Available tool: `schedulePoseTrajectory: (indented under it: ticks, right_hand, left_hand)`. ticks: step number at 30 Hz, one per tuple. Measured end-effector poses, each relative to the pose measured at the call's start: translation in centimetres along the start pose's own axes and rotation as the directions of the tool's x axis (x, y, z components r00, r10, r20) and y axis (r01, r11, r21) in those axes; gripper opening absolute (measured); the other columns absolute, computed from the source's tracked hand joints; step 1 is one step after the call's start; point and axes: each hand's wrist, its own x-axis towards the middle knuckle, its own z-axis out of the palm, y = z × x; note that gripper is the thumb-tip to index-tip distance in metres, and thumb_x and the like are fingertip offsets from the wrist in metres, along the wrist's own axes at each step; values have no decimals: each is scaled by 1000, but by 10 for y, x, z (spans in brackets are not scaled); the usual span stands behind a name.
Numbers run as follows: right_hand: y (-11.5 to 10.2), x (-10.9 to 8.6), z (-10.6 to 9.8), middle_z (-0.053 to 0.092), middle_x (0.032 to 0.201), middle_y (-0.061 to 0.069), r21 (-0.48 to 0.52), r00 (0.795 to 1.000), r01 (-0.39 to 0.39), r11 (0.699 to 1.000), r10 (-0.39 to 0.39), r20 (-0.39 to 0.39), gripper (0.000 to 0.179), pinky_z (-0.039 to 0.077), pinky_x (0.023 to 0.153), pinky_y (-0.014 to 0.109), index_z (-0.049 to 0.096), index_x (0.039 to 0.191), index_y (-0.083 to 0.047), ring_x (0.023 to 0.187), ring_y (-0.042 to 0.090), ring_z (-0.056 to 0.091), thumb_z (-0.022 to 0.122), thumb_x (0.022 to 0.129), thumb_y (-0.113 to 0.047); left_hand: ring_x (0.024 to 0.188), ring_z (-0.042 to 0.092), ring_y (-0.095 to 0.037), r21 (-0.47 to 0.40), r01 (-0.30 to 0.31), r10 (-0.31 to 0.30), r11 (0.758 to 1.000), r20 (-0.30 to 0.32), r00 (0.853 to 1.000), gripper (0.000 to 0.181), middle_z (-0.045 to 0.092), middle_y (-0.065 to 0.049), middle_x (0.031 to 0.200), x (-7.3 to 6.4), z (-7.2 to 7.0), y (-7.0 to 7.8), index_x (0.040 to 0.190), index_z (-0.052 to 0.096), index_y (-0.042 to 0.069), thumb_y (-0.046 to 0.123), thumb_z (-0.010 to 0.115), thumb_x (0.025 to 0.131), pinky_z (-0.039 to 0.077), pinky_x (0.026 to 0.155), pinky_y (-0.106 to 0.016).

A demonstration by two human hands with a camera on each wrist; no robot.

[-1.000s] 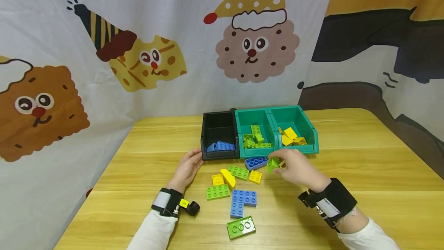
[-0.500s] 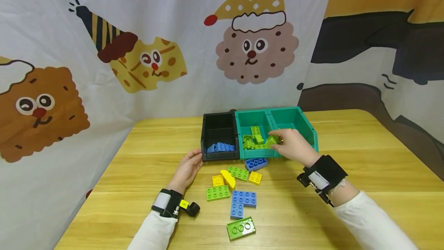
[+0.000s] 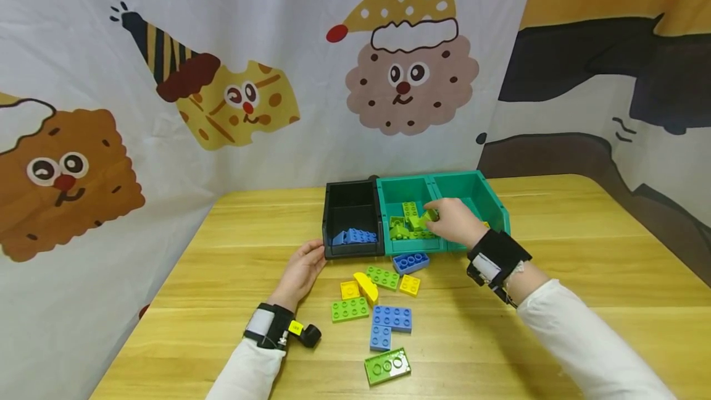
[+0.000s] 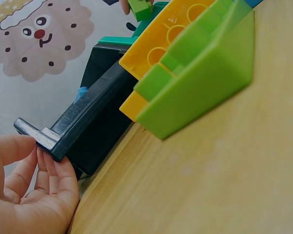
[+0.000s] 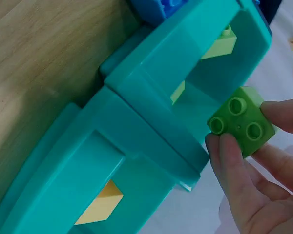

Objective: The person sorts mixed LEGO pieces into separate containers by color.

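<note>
My right hand [image 3: 455, 222] pinches a small green building brick [image 5: 241, 122] between thumb and fingers, over the middle teal bin [image 3: 411, 245]. Several green bricks [image 3: 410, 210] lie inside that bin. In the left wrist view my left hand [image 4: 39, 190] grips the front corner of the black bin [image 4: 100, 126], thumb on the rim and fingers beneath. Blue bricks [image 3: 358, 236] sit in the black bin. To the right, the other teal bin [image 3: 497, 202] is partly covered by my right hand; a yellow brick [image 5: 102, 202] shows in it from the right wrist.
Loose bricks lie on the wooden table [image 3: 222, 301] before the bins: a blue brick [image 3: 411, 262], a yellow brick [image 3: 410, 285], a curved yellow brick [image 3: 365, 287], a green brick [image 3: 387, 366] and several others. A printed cloth [image 3: 266, 159] hangs behind.
My right hand has lifted the green brick from the table in front of the bins and moved it up, away from me, over the middle bin. The left hand stays at the black bin.
</note>
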Motion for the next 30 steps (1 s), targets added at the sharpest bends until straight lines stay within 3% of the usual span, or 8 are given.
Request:
schedulePoseTrajectory:
  ticks: [2,6,9,14,23,27,30]
  right_hand:
    - [0,3,4,61,115,27,-39,1000,11,999,-11,-4,39,37,54,30,57,122,9,57,19,46,62,86,-7]
    - [-2,11,12,59,116,27,-111,1000,22,994,-24,-18,37,49,76,40,60,118,9,92,32,57,62,84,-6]
    - [-2,17,17,59,116,27,-124,1000,18,992,-20,-14,38,50,85,46,58,120,9,103,37,58,63,84,-3]
    - [-5,21,17,60,118,27,-109,1000,-3,994,3,4,43,51,86,47,54,123,9,102,36,60,65,82,1]
    - [-12,25,18,66,100,19,-154,999,-24,988,29,30,24,52,77,40,62,105,4,76,25,55,67,81,1]
    - [-18,24,19,66,98,17,-183,999,-12,983,18,32,19,52,78,39,62,101,3,77,24,56,67,82,1]
    - [-15,27,23,67,96,16,-221,999,45,974,-39,34,20,52,77,39,64,99,1,80,26,60,69,81,-1]
  left_hand:
    - [83,53,-9,1,1,-1,1000,0,1000,15,54,0,95,0,0,0,104,55,2,-5,45,95,48,78,-21]
    - [82,54,-9,-4,-1,1,1000,9,1000,16,54,0,94,-1,-1,-1,102,56,3,-5,45,95,48,77,-20]
    - [82,53,-9,2,-9,9,1000,27,1000,16,54,1,94,-2,-2,-1,101,57,4,-4,45,95,47,77,-20]
    - [82,53,-9,-1,-4,4,1000,24,1000,15,54,0,94,-2,-1,0,101,57,5,-3,46,95,47,78,-20]
    - [84,53,-9,13,-14,14,1000,28,999,15,53,1,96,-2,-1,0,104,56,2,-3,45,95,47,79,-20]
    - [83,53,-9,-2,-14,14,1000,26,1000,15,54,0,95,-2,-1,0,102,57,3,-3,45,95,47,78,-21]
    - [83,53,-9,-13,-11,12,1000,26,1000,15,55,0,94,-2,-1,0,101,57,4,-4,46,95,47,77,-21]
